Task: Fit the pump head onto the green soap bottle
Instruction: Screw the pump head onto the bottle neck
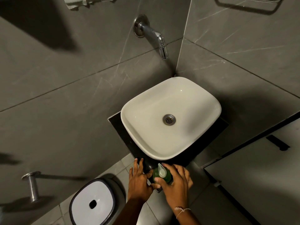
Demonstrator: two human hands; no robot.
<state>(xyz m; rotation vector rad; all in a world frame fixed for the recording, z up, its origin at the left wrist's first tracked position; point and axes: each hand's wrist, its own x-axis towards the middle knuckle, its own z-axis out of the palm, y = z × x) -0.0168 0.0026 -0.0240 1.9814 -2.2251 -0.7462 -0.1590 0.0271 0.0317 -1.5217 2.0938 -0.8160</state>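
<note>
Standing on a black counter (123,137) at the white basin's (170,101) six o'clock, the green bottle (168,175) with its pump (161,170) is gripped by the right hand (175,187); the left hand (139,181) is spread flat at nine o'clock, grey tiled walls (65,78) around.

A single wide-angle head camera looks steeply down from above, facing the grey-tiled corner, with the white rounded-square ceramic basin (170,117) just right of centre, the chrome wall tap (155,36) at 12 o'clock, and the white-lidded bin (92,202) near at 7 o'clock.

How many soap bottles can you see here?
1. The green soap bottle stands on the dark counter in front of the white sink, between both hands. Others could be hidden outside the view.
</note>
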